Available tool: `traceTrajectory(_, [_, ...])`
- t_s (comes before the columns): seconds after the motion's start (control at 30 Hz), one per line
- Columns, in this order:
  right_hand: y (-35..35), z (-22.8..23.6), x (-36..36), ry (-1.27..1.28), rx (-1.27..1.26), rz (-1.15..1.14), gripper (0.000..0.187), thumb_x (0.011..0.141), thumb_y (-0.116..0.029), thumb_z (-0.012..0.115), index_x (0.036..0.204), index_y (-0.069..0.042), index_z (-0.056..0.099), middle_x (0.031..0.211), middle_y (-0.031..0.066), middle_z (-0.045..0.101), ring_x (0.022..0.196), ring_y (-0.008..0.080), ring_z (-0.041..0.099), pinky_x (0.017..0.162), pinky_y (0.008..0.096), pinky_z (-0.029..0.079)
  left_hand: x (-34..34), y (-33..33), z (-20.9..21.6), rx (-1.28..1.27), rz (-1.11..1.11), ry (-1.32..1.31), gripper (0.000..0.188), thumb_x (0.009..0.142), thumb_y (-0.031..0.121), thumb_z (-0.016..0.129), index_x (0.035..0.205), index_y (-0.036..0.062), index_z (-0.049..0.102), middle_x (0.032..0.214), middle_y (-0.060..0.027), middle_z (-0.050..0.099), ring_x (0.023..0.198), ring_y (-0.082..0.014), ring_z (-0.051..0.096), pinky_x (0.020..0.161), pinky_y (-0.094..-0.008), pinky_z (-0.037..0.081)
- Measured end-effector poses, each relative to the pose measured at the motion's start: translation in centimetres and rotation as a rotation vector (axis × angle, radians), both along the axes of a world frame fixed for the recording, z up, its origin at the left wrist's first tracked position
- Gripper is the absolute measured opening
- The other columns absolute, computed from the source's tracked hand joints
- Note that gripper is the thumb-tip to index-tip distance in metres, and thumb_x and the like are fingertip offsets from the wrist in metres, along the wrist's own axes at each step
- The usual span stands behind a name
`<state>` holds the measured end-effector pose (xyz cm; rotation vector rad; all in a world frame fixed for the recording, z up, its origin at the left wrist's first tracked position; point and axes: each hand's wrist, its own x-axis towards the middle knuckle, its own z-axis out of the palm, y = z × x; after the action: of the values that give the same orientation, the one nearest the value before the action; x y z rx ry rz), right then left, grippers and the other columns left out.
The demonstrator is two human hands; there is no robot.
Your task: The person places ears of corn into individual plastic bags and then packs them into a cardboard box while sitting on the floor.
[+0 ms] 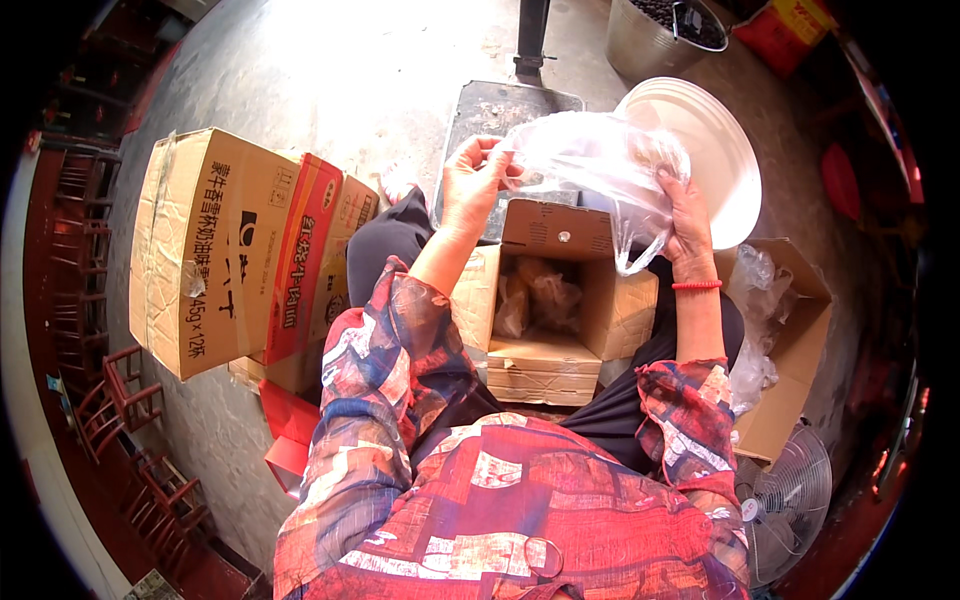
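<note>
A clear plastic bag [600, 150] is stretched between my two hands, above the far side of an open cardboard box [545, 352]. My left hand [472, 188] pinches the bag's left edge between thumb and fingers. On the other side my right hand [688, 218] grips the bag, and a loose fold of plastic hangs below it. The open box stands between my knees with its flaps spread. Inside it lie filled plastic bags [550, 298], whose contents I cannot make out. Just behind the bag is a round white tub [735, 165], partly covered by it.
A dark platform scale [500, 105] with an upright post stands ahead. Beyond the tub is a metal bucket [640, 45] of small dark pieces. Cardboard cartons [200, 260] are stacked at left. An open box [800, 345] with plastic bags and a fan [795, 490] are at right.
</note>
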<state>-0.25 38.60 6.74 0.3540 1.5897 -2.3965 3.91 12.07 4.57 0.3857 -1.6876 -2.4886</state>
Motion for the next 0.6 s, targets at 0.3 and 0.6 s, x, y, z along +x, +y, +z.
traceTrajectory(0.3, [-2.4, 1.3, 1.3, 0.728, 1.085, -0.038, 0.058, 0.073, -0.009, 0.065, 0.125, -0.003, 0.043, 0.117, 0.0167, 0.049, 0.109, 0.0288, 0.047, 0.092, 0.0358, 0.040, 0.0, -0.2, -0.3, 0.334, -0.114, 0.018, 0.017, 0.087, 0.013, 0.059, 0.102, 0.0057, 0.054, 0.084, -0.0016, 0.061, 0.071, -0.0097, 0.060, 0.063, -0.0256, 0.051])
traceTrajectory(0.6, [-7.1, 2.1, 4.5, 1.083, 1.177, 0.268, 0.039, 0.068, -0.018, 0.068, 0.105, -0.009, 0.059, 0.106, 0.0117, 0.056, 0.097, 0.0309, 0.052, 0.082, 0.0389, 0.041, 0.2, 2.1, 0.8, 0.199, -0.314, 0.067, 0.013, 0.083, 0.012, 0.065, 0.092, 0.0056, 0.060, 0.083, 0.0024, 0.061, 0.072, -0.0028, 0.053, 0.065, -0.0170, 0.042])
